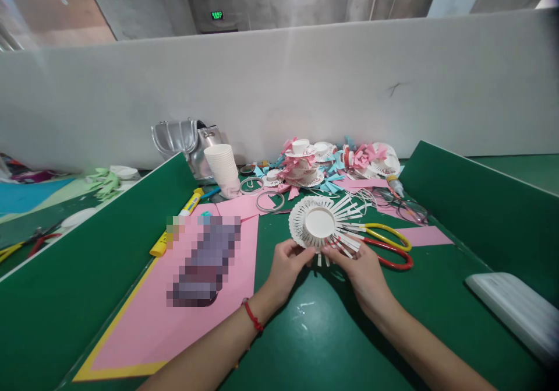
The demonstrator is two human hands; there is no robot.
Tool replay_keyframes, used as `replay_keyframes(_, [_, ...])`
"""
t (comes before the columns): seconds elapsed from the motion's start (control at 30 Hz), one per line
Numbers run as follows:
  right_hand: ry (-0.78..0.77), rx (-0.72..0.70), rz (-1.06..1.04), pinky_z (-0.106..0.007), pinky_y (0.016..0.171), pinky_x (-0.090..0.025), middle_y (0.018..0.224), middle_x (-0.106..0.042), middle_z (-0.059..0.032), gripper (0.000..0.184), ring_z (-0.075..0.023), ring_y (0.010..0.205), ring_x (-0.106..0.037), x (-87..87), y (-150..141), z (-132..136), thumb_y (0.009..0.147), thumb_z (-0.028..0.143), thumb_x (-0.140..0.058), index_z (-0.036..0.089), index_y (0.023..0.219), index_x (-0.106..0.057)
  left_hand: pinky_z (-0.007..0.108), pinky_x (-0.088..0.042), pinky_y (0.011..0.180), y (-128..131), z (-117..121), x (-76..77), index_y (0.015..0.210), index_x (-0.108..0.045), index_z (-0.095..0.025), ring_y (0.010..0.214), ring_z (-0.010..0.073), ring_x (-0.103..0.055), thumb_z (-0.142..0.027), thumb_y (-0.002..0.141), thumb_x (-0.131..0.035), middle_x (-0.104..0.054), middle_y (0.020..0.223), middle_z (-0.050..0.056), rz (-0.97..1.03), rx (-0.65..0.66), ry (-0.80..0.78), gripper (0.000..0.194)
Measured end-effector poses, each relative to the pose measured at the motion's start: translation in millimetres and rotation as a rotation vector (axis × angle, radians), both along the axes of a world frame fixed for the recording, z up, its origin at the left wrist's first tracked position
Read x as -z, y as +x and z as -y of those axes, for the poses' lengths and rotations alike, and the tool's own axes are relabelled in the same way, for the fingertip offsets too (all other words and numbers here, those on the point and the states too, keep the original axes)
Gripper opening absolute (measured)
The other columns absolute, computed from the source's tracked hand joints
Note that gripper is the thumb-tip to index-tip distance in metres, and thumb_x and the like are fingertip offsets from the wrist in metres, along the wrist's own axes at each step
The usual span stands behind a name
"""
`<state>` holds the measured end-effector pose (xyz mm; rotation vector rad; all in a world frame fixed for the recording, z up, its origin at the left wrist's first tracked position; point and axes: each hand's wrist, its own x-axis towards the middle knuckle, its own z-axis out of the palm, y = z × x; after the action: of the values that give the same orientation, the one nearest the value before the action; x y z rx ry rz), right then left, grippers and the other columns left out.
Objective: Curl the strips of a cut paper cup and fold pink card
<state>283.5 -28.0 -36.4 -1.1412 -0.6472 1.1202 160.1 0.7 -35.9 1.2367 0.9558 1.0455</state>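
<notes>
Between my two hands is a white paper cup cut into strips, its round base in the middle and the strips fanned outward. On its left the strips are folded into a neat scalloped rim; on the right they stick out straight. My left hand pinches the lower left edge, thumb on top. At the lower right my right hand grips some strips, its fingertips partly hidden beneath. Just behind lie scissors with one yellow and one red handle loop, blades partly covered by the strips.
Pink paper lies left, under a blurred-out object. A glue stick rests by the left green divider. Behind stand stacked paper cups, a silver bag and finished paper flowers. A white box-like object sits right.
</notes>
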Motion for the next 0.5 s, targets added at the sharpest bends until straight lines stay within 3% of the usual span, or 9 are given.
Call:
replay_keyframes(0.2, [0.002,0.000,0.001,-0.028,0.067,-0.045,0.068,-0.067,0.0005,0.033,-0.0147,0.064,-0.059,-0.3,0.2,-0.4,0.047,0.018,-0.076,0.015,0.077,-0.061,0.022,-0.030,0.051,-4.5,-4.6,11.6,0.055,-0.055,-0.013,0.051,0.0092,-0.041,-0.023,0.069,-0.056,-0.047,0.050,-0.002,0.050,-0.050,0.049,0.018])
replay_keyframes(0.5, [-0.015,-0.010,-0.015,-0.028,0.067,-0.046,0.069,-0.068,0.0003,0.034,-0.0149,0.064,-0.060,0.7,-0.1,-0.6,0.047,0.017,-0.076,0.014,0.078,-0.060,0.021,-0.027,0.047,-2.6,0.3,-0.3,0.048,-0.052,-0.013,0.047,0.0082,-0.038,-0.023,0.064,-0.058,-0.046,0.045,-0.004,-0.037,-0.062,0.038,0.020])
